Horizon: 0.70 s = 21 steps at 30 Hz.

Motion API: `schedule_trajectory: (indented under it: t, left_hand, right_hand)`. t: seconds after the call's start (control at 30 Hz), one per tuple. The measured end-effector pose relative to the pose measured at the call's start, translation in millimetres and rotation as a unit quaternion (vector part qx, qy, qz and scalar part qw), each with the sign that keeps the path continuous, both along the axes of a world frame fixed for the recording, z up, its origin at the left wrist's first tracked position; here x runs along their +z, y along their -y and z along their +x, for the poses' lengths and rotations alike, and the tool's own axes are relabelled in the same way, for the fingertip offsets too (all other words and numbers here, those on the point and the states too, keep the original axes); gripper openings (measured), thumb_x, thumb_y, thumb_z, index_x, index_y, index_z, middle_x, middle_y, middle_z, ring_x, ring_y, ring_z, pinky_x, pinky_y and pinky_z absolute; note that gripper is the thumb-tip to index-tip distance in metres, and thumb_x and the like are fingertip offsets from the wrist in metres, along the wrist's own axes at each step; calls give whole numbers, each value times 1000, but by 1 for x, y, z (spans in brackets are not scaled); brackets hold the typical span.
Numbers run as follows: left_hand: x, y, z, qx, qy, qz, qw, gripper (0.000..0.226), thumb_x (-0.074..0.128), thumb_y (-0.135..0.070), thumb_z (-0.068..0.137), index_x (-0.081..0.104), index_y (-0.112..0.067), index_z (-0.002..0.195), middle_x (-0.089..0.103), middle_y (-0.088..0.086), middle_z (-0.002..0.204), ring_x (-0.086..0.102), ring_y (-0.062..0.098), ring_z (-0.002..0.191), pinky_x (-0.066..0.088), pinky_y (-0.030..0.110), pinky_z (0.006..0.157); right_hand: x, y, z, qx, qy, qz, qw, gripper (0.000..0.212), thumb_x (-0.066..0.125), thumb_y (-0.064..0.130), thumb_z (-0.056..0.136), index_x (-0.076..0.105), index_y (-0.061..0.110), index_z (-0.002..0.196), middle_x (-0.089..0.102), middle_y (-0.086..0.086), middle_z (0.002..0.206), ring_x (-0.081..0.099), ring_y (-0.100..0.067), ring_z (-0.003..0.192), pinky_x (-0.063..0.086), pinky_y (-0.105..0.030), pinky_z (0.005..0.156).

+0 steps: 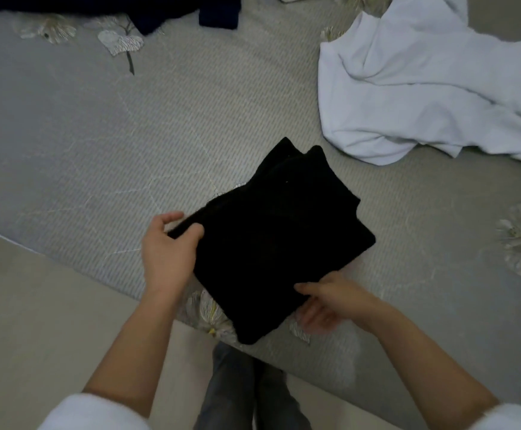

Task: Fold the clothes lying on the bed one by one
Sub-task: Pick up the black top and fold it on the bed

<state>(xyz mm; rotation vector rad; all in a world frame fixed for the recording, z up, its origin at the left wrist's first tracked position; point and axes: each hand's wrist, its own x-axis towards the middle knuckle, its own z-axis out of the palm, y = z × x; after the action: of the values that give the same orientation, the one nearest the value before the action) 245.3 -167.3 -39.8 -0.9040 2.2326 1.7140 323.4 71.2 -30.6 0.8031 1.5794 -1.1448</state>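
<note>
Gripping folded black garment (284, 243), left hand (167, 252); right hand (330, 302) seemingly pinches its edge.

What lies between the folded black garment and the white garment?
Only bare bedspread, per the head view; the black garment and white garment lie apart.

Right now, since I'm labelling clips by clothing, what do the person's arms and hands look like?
The left hand and right hand are bare: no gloves, and no watch shows at either wrist. Forearms are bare too. White, soft-looking sleeves, the left sleeve and right sleeve, begin near the elbows.
</note>
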Motion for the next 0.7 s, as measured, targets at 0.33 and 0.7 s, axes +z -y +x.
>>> schedule_trajectory:
  t: [0.33,0.7]
  left_hand:
    - [-23,-8,34,-65,8,-117,991,88,70,-34,84,18,-9,150,33,16,148,31,29,137,25,48,114]
    - [-24,-26,39,-152,-104,-348,919,77,55,-42,92,11,-18,151,14,17,155,14,31,142,9,51,112]
  right_hand:
    - [-18,18,-42,233,-431,251,835,52,45,39,98,33,29,147,26,5,156,19,-17,143,20,-43,112]
    - [-29,-10,-121,47,-413,342,843,42,56,35,93,54,6,123,56,-10,118,50,-25,112,39,-38,96]
